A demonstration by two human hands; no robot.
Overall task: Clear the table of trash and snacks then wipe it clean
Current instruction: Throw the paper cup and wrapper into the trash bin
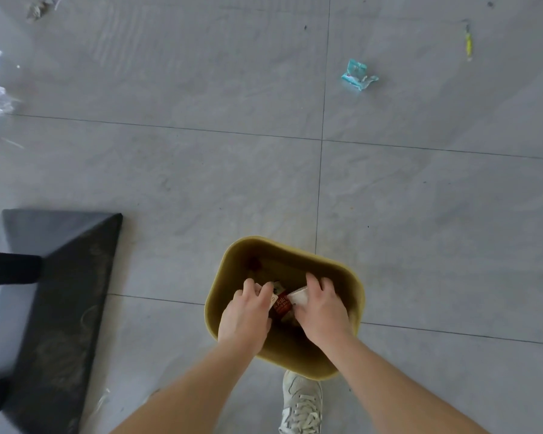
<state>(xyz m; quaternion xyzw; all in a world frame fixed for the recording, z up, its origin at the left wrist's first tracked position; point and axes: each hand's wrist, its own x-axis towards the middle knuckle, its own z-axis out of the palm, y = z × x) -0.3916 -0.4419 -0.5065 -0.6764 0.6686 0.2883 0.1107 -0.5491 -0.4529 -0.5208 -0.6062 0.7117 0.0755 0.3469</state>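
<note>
Our L hand & R hand are both closed on wrappers over the yellow bin; teal wrapper lies on the floor.

Soft even daylight, blurry edges, wide-angle distortion

Indoor room — grey tiled floor, waste bin, litter

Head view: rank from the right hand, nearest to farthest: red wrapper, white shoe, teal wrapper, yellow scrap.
From the right hand:
1. Red wrapper, just left of it, inside the yellow bin.
2. White shoe, below the bin.
3. Teal wrapper, on the floor far ahead.
4. Yellow scrap, upper right.
</note>
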